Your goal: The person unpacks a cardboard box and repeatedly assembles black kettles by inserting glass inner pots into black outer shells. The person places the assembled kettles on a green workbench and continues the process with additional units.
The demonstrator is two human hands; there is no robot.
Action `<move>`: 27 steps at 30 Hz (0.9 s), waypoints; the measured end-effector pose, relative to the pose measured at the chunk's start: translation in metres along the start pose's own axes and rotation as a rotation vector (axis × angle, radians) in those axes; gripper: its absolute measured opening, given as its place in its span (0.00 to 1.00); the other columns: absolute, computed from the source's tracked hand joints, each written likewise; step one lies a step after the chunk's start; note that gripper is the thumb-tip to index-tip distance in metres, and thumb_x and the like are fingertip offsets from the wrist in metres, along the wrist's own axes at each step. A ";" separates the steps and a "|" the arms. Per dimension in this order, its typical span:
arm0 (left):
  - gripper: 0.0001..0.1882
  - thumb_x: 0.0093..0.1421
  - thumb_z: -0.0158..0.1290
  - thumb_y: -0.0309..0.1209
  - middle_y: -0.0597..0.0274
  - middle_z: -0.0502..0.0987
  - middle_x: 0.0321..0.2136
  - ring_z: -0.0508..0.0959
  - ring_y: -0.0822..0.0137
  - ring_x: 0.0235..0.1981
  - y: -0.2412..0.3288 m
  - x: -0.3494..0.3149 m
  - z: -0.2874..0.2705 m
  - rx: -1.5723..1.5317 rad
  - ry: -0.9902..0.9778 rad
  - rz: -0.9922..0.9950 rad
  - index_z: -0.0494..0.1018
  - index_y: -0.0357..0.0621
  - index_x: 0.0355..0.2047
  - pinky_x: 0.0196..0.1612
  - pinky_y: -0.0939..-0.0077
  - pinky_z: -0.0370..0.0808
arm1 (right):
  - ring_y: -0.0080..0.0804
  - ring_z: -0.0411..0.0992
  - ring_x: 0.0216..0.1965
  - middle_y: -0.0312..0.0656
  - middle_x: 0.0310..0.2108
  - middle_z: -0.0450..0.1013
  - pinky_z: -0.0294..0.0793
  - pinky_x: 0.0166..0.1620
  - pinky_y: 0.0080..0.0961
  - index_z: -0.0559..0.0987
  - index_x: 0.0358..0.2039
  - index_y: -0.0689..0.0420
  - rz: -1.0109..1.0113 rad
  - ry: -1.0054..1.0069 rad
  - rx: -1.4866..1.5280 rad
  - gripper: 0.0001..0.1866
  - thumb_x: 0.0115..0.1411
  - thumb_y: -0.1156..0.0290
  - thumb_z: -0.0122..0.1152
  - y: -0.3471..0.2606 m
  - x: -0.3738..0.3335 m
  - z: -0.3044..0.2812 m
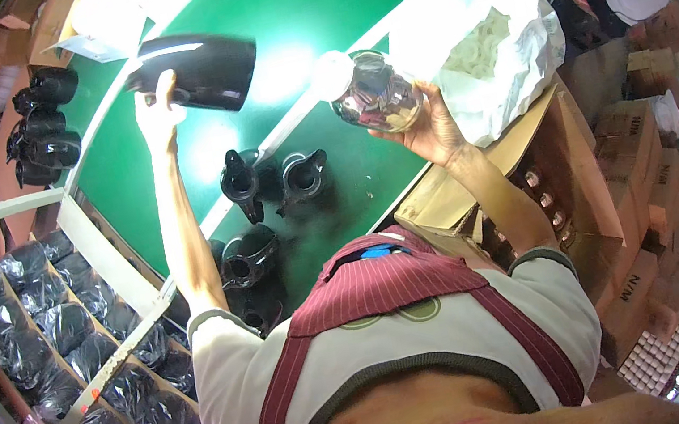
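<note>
So both hands were full over the green surface. The left hand had a black container up over the left part, tipped on its side and kinda blurry. Thumb was pressed on the near side; the other fingers were mostly hidden, so can't tell how far they wrapped around, but they clearly had hold of one end.

The right hand had a shiny jar, tilted, white round end pointing up and left. Its fingers were part open, curved around the lower right end. That one was held up toward the right edge, just beside a big white bag with something pale in it.

Between the hands and closer to the near edge, two black spouted parts stood on the surface, one of them right by the pale strip that ran across it. A few more black pieces were bunched up by the near left corner, partly in shadow.

Past the left edge sat a carton of bagged black things, plus some black jugs further up. An open carton with shiny round tops was by the right edge, near the right forearm.
</note>
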State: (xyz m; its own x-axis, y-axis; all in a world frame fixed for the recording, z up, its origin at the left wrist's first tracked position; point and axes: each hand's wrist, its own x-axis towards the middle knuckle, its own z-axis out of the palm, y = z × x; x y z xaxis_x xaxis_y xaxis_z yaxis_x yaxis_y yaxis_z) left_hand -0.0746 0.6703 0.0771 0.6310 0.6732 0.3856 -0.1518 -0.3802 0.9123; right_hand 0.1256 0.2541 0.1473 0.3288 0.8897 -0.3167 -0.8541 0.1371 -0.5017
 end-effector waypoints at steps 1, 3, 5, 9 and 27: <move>0.25 0.58 0.63 0.39 0.54 0.78 0.42 0.79 0.66 0.40 0.005 -0.011 -0.006 -0.061 0.058 -0.008 0.71 0.34 0.49 0.39 0.82 0.73 | 0.53 0.69 0.58 0.52 0.61 0.65 0.75 0.59 0.51 0.58 0.68 0.53 -0.009 0.037 -0.013 0.45 0.59 0.39 0.59 0.002 0.001 -0.001; 0.26 0.58 0.60 0.41 0.56 0.77 0.42 0.78 0.66 0.39 0.069 -0.027 0.027 -0.410 0.225 -0.041 0.71 0.35 0.50 0.40 0.76 0.74 | 0.51 0.70 0.58 0.51 0.62 0.65 0.75 0.59 0.50 0.58 0.68 0.53 -0.035 0.121 -0.044 0.45 0.59 0.38 0.57 0.006 0.003 -0.003; 0.40 0.48 0.66 0.52 0.56 0.77 0.45 0.79 0.64 0.41 0.123 -0.060 0.054 -0.262 0.157 0.069 0.70 0.35 0.53 0.45 0.72 0.76 | 0.47 0.66 0.61 0.47 0.63 0.64 0.70 0.61 0.51 0.58 0.68 0.52 -0.021 0.064 -0.095 0.44 0.61 0.36 0.53 0.006 0.001 0.015; 0.60 0.36 0.76 0.46 0.49 0.68 0.57 0.70 0.56 0.57 0.184 -0.085 0.108 -0.118 -0.103 0.145 0.55 0.35 0.65 0.61 0.61 0.66 | 0.40 0.61 0.66 0.45 0.66 0.61 0.64 0.64 0.46 0.59 0.68 0.51 -0.145 -0.086 -0.397 0.37 0.66 0.43 0.48 0.025 -0.007 0.029; 0.65 0.39 0.76 0.48 0.50 0.65 0.62 0.71 0.57 0.59 0.222 -0.090 0.114 -0.137 -0.203 0.171 0.47 0.42 0.69 0.53 0.64 0.74 | 0.43 0.66 0.61 0.46 0.64 0.64 0.67 0.64 0.47 0.64 0.65 0.57 -0.408 -0.139 -0.243 0.27 0.70 0.59 0.49 0.016 -0.026 -0.016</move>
State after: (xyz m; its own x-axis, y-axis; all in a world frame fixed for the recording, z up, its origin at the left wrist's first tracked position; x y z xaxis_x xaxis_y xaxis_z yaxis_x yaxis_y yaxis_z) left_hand -0.0778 0.4531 0.2292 0.7246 0.4608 0.5125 -0.3619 -0.3784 0.8519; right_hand 0.1096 0.2259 0.1344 0.5456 0.8367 0.0468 -0.5428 0.3954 -0.7410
